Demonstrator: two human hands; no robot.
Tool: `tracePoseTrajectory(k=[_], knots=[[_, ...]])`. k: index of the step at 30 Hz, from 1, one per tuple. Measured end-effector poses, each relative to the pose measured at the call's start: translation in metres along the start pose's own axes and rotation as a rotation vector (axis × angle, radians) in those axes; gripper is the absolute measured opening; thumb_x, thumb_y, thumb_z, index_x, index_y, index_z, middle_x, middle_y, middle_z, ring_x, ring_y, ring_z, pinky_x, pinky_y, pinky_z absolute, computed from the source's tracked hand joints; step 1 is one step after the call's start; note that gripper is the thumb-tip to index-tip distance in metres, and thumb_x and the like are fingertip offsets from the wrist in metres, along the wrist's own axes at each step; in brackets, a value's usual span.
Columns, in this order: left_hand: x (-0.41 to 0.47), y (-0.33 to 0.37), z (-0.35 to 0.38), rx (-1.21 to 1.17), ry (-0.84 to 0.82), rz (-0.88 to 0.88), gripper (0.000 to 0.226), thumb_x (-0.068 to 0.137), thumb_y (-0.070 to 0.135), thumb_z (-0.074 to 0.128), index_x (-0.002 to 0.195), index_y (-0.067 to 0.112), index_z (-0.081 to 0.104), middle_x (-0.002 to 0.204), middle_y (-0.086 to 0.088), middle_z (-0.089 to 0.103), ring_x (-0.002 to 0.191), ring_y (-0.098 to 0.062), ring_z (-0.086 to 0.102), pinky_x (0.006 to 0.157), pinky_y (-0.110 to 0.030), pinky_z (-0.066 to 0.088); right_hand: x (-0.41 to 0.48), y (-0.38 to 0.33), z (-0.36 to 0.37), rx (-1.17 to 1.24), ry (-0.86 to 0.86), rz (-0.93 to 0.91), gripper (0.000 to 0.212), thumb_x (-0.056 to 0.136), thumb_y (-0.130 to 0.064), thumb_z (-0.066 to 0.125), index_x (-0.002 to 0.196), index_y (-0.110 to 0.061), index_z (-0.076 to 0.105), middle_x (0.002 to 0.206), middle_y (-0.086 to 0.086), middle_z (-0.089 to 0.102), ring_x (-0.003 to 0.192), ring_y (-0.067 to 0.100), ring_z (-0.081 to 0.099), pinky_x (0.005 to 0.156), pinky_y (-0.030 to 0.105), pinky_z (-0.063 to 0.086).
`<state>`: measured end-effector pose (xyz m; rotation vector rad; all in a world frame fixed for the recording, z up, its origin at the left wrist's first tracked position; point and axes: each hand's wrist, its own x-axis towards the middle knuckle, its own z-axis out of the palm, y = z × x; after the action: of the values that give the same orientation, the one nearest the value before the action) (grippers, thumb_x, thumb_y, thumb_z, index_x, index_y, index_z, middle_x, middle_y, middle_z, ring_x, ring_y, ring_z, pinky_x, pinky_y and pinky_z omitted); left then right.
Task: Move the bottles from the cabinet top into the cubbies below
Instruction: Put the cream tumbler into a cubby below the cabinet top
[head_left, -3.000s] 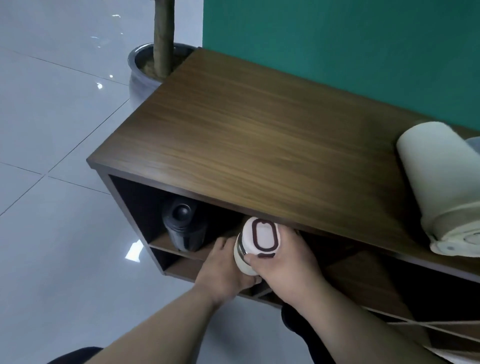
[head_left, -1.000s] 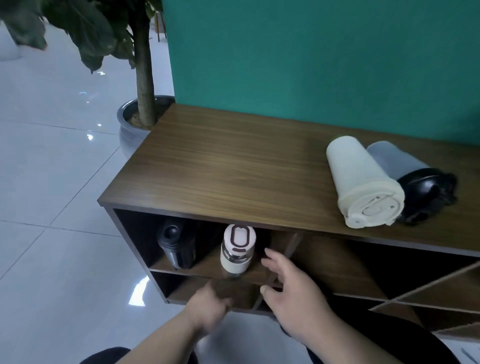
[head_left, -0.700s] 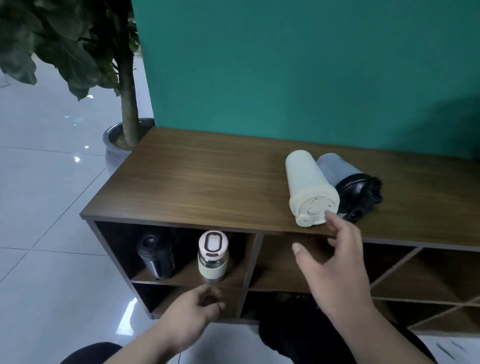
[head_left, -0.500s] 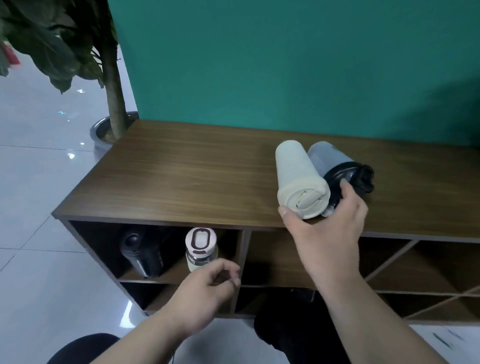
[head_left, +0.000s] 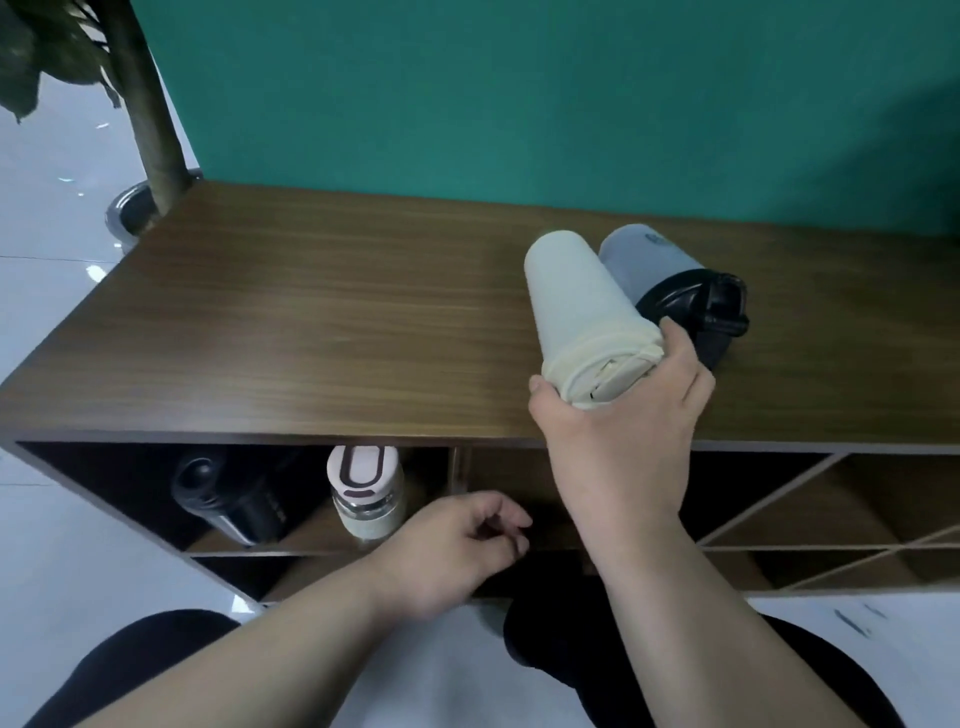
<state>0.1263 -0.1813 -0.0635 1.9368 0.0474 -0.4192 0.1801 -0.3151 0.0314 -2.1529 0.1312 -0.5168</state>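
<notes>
A cream bottle (head_left: 582, 301) lies on its side on the wooden cabinet top (head_left: 322, 332), and my right hand (head_left: 623, 431) grips its lid end. A grey bottle with a black lid (head_left: 675, 291) lies right behind it, touching it. In the upper left cubby (head_left: 124, 483) stand a black bottle (head_left: 228, 499) and a glass bottle with a white cap (head_left: 366, 488). My left hand (head_left: 452, 551) hovers in front of the cubbies, fingers loosely curled, holding nothing.
A potted plant (head_left: 145, 124) stands on the tiled floor at the cabinet's left end. A teal wall (head_left: 519, 93) backs the cabinet. More cubbies with diagonal dividers (head_left: 810, 509) lie to the right. My knees show at the bottom.
Both hands let go of the white-capped bottle, which now stands in the cubby. My right hand rose to the cabinet top and closed on the cream bottle's lid end.
</notes>
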Motion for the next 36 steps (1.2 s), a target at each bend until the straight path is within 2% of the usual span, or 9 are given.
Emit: tracePoseTrajectory(k=[4, 9, 13, 17, 20, 22, 26, 29, 36], knots=[[-0.001, -0.002, -0.003, -0.054, 0.011, -0.054, 0.025, 0.072, 0.048, 0.074, 0.093, 0.035, 0.076, 0.096, -0.002, 0.078, 0.084, -0.011, 0.067, 0.095, -0.046, 0.058, -0.007, 0.006, -0.036, 0.183, -0.056, -0.032, 0.104, 0.056, -0.037, 0.089, 0.143, -0.032, 0.032, 0.134, -0.010, 0.043, 0.120, 0.007, 0.051, 0.097, 0.033, 0.051], [-0.015, -0.007, 0.014, -0.252, 0.087, -0.072, 0.033, 0.061, 0.050, 0.075, 0.089, 0.033, 0.078, 0.078, 0.012, 0.074, 0.081, -0.010, 0.064, 0.089, -0.031, 0.050, -0.020, 0.012, -0.085, 0.400, -0.168, -0.149, 0.091, 0.054, -0.032, 0.081, 0.132, -0.041, 0.035, 0.125, -0.026, 0.050, 0.115, -0.014, 0.052, 0.086, 0.006, 0.045], [-0.035, -0.014, 0.017, -0.263, 0.073, -0.105, 0.030, 0.079, 0.022, 0.079, 0.106, 0.026, 0.068, 0.084, 0.012, 0.077, 0.086, -0.009, 0.066, 0.088, -0.025, 0.051, -0.031, 0.018, -0.113, 0.519, -0.233, -0.207, 0.086, 0.054, -0.038, 0.075, 0.132, -0.045, 0.040, 0.130, -0.019, 0.057, 0.121, 0.002, 0.057, 0.094, 0.023, 0.053], [-0.039, -0.020, 0.012, -0.197, 0.045, -0.103, 0.051, 0.073, 0.020, 0.084, 0.119, 0.029, 0.063, 0.105, 0.005, 0.074, 0.094, -0.008, 0.064, 0.084, -0.017, 0.052, -0.034, 0.038, -0.130, 0.572, -0.327, -0.268, 0.090, 0.057, -0.039, 0.073, 0.141, -0.023, 0.047, 0.134, -0.010, 0.061, 0.123, 0.012, 0.059, 0.095, 0.026, 0.052], [-0.025, -0.028, 0.017, -0.129, -0.007, -0.053, 0.084, 0.062, 0.020, 0.092, 0.136, 0.031, 0.055, 0.124, 0.008, 0.072, 0.108, -0.003, 0.067, 0.100, -0.025, 0.056, -0.036, 0.057, -0.124, 0.445, -0.435, -0.219, 0.087, 0.056, -0.042, 0.074, 0.138, -0.021, 0.052, 0.126, -0.024, 0.064, 0.115, 0.000, 0.062, 0.085, 0.012, 0.050], [-0.014, -0.032, 0.024, 0.031, -0.039, -0.063, 0.092, 0.068, 0.015, 0.093, 0.145, 0.034, 0.046, 0.128, 0.015, 0.065, 0.116, -0.003, 0.065, 0.098, -0.020, 0.054, -0.036, 0.068, -0.112, 0.313, -0.520, -0.125, 0.083, 0.052, -0.044, 0.078, 0.131, -0.040, 0.053, 0.122, -0.028, 0.063, 0.112, -0.003, 0.061, 0.081, 0.008, 0.048], [0.008, -0.049, 0.046, 0.138, -0.108, -0.117, 0.098, 0.069, 0.025, 0.092, 0.152, 0.031, 0.039, 0.137, 0.008, 0.061, 0.125, -0.012, 0.059, 0.100, -0.022, 0.048, -0.027, 0.087, -0.079, -0.081, -0.654, -0.075, 0.093, 0.056, -0.044, 0.088, 0.138, -0.046, 0.043, 0.126, -0.029, 0.054, 0.117, -0.006, 0.050, 0.097, 0.018, 0.040], [0.023, -0.061, 0.061, 0.199, -0.021, -0.146, 0.097, 0.071, 0.034, 0.090, 0.152, 0.028, 0.038, 0.142, 0.006, 0.050, 0.133, -0.016, 0.052, 0.113, -0.030, 0.044, -0.018, 0.096, -0.053, -0.156, -0.687, -0.028, 0.097, 0.057, -0.047, 0.087, 0.141, -0.042, 0.040, 0.129, -0.023, 0.051, 0.119, 0.000, 0.050, 0.103, 0.027, 0.041], [0.061, -0.076, 0.078, 0.079, 0.181, -0.188, 0.103, 0.065, 0.032, 0.090, 0.153, 0.031, 0.037, 0.136, 0.005, 0.045, 0.123, -0.017, 0.058, 0.109, -0.040, 0.054, -0.004, 0.110, -0.006, -0.142, -0.679, -0.036, 0.080, 0.046, -0.062, 0.076, 0.119, -0.043, 0.048, 0.114, -0.024, 0.052, 0.106, -0.002, 0.054, 0.088, 0.019, 0.045]])
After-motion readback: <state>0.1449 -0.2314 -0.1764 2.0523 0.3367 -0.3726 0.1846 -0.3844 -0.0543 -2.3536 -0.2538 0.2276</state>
